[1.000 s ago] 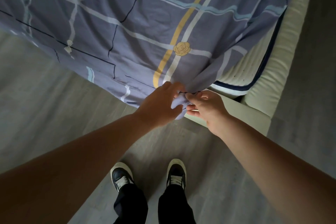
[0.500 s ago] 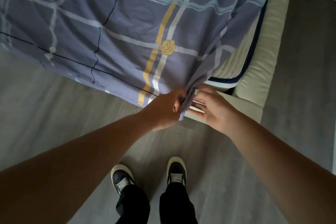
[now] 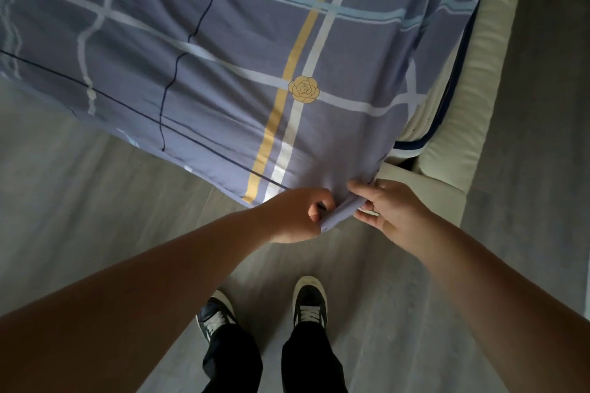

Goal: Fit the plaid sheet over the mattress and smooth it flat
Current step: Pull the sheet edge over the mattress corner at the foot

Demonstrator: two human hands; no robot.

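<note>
A plaid sheet [image 3: 223, 51] in purple-grey, crossed by white, pale blue, navy and yellow stripes with a small yellow rose printed where two stripes meet, lies spread over the top of a mattress [image 3: 424, 112] and hangs over its near edge. The sheet's corner is gathered into a narrow bunch that droops just past the bed's near right corner. The left hand [image 3: 297, 215] is closed on that bunch from the left, fingers curled around the fabric. The right hand [image 3: 383, 209] pinches the same bunch from the right, thumb on top and fingers beneath, so both hands meet at the corner. To the right of the sheet, the mattress's white quilted side with dark blue piping is uncovered. It rests on a cream padded bed frame [image 3: 472, 80]. Below the arms, grey wood-look floor [image 3: 79, 201] stretches out, and two dark sneakers [image 3: 309, 300] with white laces and black trouser legs point toward the bed.
</note>
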